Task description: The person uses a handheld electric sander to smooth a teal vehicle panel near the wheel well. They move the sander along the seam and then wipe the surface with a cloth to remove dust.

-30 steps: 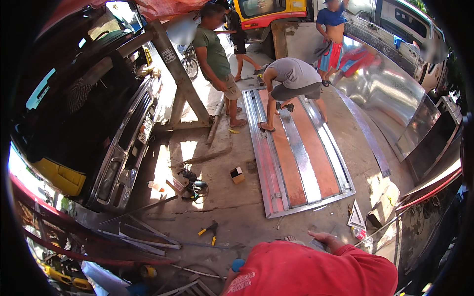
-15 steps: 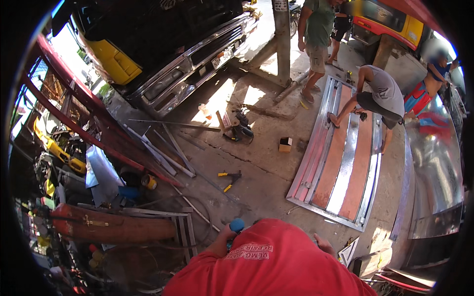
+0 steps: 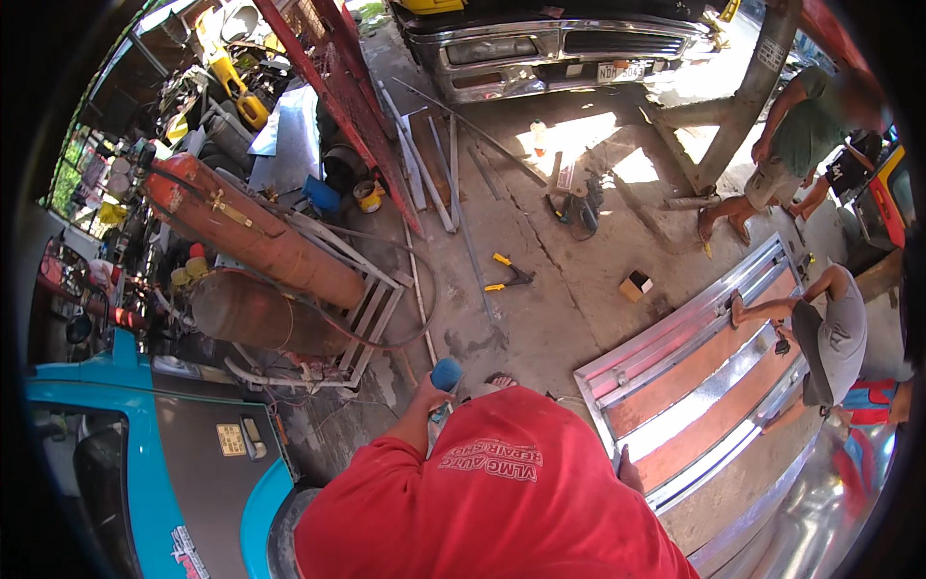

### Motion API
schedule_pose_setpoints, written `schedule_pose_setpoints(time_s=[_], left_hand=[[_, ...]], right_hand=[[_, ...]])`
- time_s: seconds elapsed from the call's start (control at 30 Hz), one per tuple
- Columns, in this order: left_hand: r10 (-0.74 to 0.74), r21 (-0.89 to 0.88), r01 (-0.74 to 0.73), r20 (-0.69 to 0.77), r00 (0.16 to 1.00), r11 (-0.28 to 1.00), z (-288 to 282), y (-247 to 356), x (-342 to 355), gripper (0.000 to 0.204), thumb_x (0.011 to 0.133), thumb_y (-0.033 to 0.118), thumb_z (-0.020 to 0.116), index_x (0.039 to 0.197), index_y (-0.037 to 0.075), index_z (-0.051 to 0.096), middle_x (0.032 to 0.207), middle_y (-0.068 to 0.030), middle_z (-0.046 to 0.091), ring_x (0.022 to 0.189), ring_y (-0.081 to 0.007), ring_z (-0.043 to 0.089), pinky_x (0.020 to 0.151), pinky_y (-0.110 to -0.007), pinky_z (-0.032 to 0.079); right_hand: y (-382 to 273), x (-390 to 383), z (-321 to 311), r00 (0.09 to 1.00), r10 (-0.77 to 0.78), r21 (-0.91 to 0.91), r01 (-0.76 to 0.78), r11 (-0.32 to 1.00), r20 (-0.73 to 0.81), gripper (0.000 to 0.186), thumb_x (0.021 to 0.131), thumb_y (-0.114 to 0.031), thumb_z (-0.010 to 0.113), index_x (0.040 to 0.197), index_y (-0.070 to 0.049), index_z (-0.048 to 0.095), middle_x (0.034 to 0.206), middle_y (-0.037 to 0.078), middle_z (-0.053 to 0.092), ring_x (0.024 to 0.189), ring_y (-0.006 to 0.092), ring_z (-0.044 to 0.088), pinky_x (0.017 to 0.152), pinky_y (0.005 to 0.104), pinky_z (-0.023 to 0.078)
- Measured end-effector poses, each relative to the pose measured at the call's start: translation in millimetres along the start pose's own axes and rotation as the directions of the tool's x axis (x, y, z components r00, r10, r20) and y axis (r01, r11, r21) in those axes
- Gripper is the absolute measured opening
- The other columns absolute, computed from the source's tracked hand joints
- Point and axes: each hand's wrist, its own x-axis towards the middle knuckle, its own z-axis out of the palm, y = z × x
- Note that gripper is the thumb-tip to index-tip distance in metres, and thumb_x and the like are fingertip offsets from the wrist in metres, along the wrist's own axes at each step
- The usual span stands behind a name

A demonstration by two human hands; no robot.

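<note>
My left hand [image 3: 425, 396] is wrapped round a small blue cup-like thing [image 3: 447, 373], held out in front at the left of my red shirt [image 3: 502, 473]. A bit of teal shows just below that hand, too small to make out. On the other side, my right hand [image 3: 630, 471] hangs beside the shirt, in front of the near corner of a metal-framed panel [image 3: 666, 425] with reddish-brown strips. My shirt hides part of this hand, and its grip does not show. The tip of a foot [image 3: 502, 381] peeks out beyond the shirt.
Two large gas cylinders [image 3: 280, 246] lie at the left above a teal vehicle [image 3: 145, 434]. Yellow-handled cutters [image 3: 508, 274], a small box [image 3: 635, 286] and metal bars [image 3: 417, 154] are on the floor. A co-worker [image 3: 837, 328] bends over the panel; another [image 3: 796, 135] stands behind.
My view has swung left, bringing the teal vehicle in and shifting the floor things rightward. The blue thing stays in my left hand. The co-worker remains bent over the panel.
</note>
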Motion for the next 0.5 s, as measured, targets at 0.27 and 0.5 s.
schedule_pose_setpoints(time_s=[0.27, 0.5], left_hand=[[-0.144, -0.095, 0.145, 0.018, 0.989, 0.985, 38, -75, -105, 0.108, 0.071, 0.025, 0.099, 0.161, 0.014, 0.041, 0.116, -0.0155, 0.077, 0.07, -0.0259, 0.074, 0.061, -0.042, 0.06], [-0.304, -0.311, 0.282, -0.024, 0.952, 0.908, 67, -167, -167, 0.106, 0.071, 0.028, 0.098, 0.16, 0.012, 0.042, 0.113, -0.0157, 0.078, 0.073, -0.0253, 0.076, 0.063, -0.042, 0.061]], right_hand=[[-103, 45, -43, 0.981, 0.037, -0.303, 0.022, 0.953, 0.188, 0.074, 0.098, -0.076, 0.061, 0.111, -0.005, 0.073, 0.064, 0.001, 0.05, 0.05, 0.0164, 0.05, 0.046, 0.0347, 0.042], [-154, 33, 62, 0.933, 0.046, -0.52, 0.157, 0.839, 0.356, 0.073, 0.096, -0.075, 0.065, 0.109, -0.004, 0.076, 0.064, -0.003, 0.047, 0.05, 0.0133, 0.045, 0.048, 0.0318, 0.039]])
